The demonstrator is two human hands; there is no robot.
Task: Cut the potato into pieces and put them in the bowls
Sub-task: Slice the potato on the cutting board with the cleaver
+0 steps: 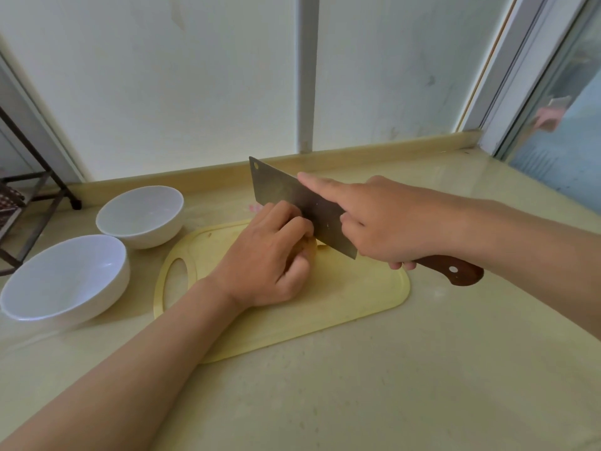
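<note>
On the pale yellow cutting board (341,307) lies the potato (307,247), mostly hidden under my left hand (270,258), whose curled fingers hold it down. My right hand (383,222) grips the brown wooden handle of a cleaver (292,198), with the forefinger stretched along the top of the blade. The blade stands on edge just right of my left knuckles, against the potato. Two white bowls sit left of the board: the far bowl (140,216) and the near bowl (65,278). Both look empty.
The beige counter (357,402) runs to a low raised edge along the wall at the back. A dark metal rack (32,190) stands at the far left behind the bowls. A glass door frame (527,76) rises at the right.
</note>
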